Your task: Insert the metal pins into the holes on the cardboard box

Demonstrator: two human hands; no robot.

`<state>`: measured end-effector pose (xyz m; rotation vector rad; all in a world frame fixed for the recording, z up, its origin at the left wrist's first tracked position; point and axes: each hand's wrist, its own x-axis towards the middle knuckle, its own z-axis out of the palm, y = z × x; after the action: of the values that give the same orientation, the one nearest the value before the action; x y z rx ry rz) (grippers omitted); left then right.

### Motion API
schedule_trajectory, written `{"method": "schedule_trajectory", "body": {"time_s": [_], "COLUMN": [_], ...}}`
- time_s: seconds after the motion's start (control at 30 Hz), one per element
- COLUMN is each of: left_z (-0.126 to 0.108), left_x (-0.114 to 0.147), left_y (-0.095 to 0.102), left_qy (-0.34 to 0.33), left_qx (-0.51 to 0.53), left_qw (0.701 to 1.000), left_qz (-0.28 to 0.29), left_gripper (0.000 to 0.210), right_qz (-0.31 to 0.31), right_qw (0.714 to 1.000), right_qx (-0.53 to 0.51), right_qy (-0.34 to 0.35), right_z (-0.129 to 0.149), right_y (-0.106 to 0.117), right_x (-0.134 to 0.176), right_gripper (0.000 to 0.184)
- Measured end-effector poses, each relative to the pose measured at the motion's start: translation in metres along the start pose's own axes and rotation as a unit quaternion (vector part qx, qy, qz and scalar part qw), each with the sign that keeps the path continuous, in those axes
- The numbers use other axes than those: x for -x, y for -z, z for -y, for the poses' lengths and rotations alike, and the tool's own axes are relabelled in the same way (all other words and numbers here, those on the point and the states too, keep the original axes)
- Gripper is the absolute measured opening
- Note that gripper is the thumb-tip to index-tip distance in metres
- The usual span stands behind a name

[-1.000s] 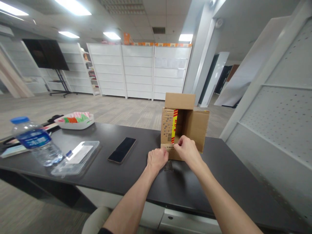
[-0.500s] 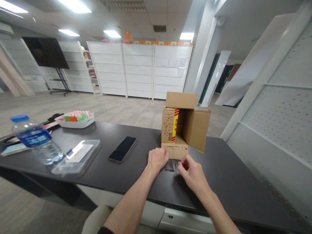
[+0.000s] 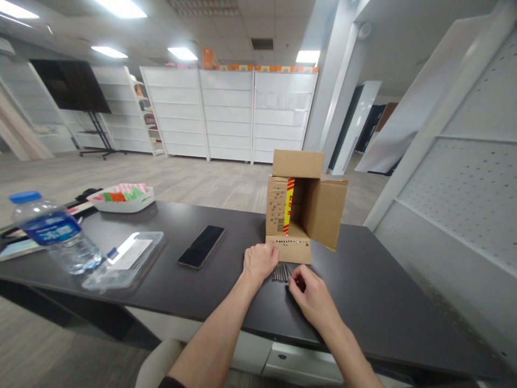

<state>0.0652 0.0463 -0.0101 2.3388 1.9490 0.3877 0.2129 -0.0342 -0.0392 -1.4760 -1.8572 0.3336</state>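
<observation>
Right hand (image 3: 313,291) down at the right end of the slim nails or screws (image 3: 279,272), fanned on the table (image 3: 242,218) just near of the cardboard box (image 3: 277,207). It seems to be picking one out, thumb and forefinger curled close; whether they grip, I can't tell. Left hand (image 3: 260,261) curls at the near flap's (image 3: 293,252) left end, its grip hidden. Lifting one calls for a fine pinch.

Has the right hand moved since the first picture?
Yes. Judged against the cardboard box, the right hand has moved from in front of the lower flap toward the person, beside the screws or nails.
</observation>
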Motion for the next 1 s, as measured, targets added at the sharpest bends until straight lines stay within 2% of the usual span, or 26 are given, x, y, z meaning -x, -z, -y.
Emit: {"method": "schedule_trajectory", "body": {"time_s": [0.47,1.0], "left_z": [-0.0006,0.0001], "left_x": [0.0008,0.0002], "left_y": [0.0005,-0.0008], "left_qy": [0.003,0.0], "left_qx": [0.001,0.001], "left_qw": [1.0,1.0], "left_qz": [-0.001,-0.001], "left_gripper": [0.038,0.039], "right_qz": [0.032,0.038], "right_qw": [0.997,0.996], "right_qx": [0.062,0.065], "right_qy": [0.025,0.036], "right_z": [0.0065,0.0086], "right_y": [0.0028,0.0032], "right_x": [0.0023,0.0019], "right_gripper": [0.007,0.008]}}
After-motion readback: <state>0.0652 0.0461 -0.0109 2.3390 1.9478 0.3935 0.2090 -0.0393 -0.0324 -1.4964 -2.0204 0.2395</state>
